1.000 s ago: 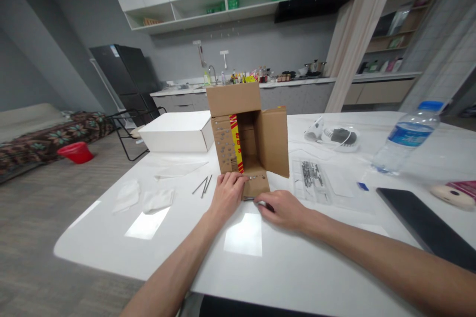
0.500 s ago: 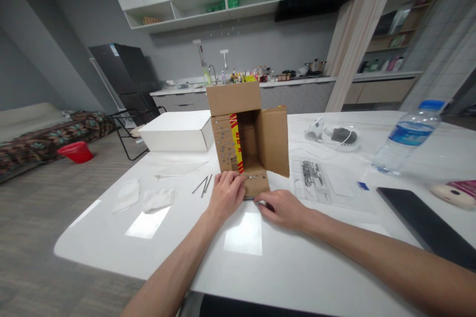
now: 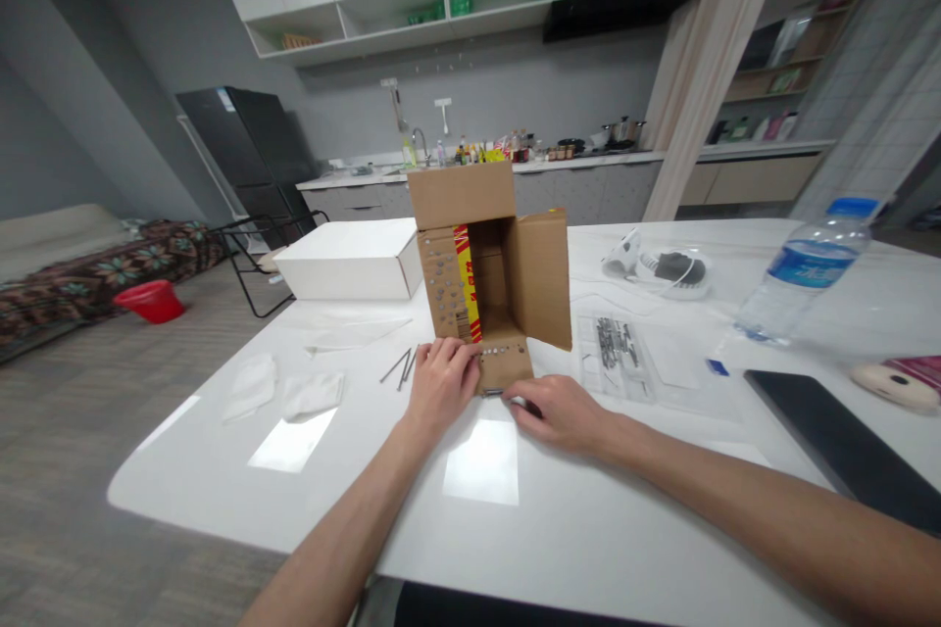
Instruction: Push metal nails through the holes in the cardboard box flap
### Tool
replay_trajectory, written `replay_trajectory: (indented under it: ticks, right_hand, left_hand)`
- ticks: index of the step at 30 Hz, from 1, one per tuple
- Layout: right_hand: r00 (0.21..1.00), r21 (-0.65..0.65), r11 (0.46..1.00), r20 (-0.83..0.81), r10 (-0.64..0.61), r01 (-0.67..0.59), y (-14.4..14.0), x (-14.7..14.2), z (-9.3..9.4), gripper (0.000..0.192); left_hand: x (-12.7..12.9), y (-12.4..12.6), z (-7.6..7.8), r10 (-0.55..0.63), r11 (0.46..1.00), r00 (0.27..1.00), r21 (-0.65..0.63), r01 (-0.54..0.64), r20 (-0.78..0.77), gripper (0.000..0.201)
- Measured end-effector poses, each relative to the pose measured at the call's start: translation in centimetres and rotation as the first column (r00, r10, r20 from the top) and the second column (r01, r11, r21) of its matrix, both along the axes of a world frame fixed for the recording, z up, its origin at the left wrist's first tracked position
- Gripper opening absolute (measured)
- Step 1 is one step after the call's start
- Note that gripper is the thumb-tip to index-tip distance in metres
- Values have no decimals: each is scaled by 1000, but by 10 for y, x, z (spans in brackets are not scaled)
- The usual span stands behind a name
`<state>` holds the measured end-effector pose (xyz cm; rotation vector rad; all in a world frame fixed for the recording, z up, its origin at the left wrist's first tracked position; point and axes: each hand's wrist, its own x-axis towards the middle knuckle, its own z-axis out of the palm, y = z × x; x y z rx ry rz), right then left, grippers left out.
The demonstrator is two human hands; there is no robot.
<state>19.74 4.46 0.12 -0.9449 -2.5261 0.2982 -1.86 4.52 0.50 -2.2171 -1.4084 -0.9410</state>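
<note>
Okay, box: cardboard box [image 3: 489, 265] is standing open-faced at table [image 3: 221, 470] centre, near flap lying toward me.
left hand [image 3: 439, 382]: I'm pressing fingers curled on flap's left edge, bracing it.
right hand [image 3: 563, 411]: I'm pinching a small metal piece at flap's near edge; exact part unclear.
tip: keep flap flat, push straight.
nearby: loose nails [image 3: 401, 364] left, water bottle [image 3: 805, 269] far right.

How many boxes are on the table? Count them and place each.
2. A brown cardboard box stands open at the table's middle, touched by the left hand; a white box lies behind it, leftward.
</note>
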Motion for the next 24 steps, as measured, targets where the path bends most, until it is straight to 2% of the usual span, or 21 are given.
replay_trajectory:
  ticks: [6,12,24]
  right_hand:
    - [1000,5,1000,-2,-2,2,0,0,0,23]
    - [1000,-7,1000,3,-1,1,0,1,0,23]
    - [1000,-23,1000,6,6,-5,0,1,0,25]
  left_hand:
    - [-1,0,0,-23,1000,1000,16,24,-13,15]
    - [-2,-3,5,-45,998,998,45,43,47,15]
    - [-3,-4,6,-116,981,987,167,97,107,15]
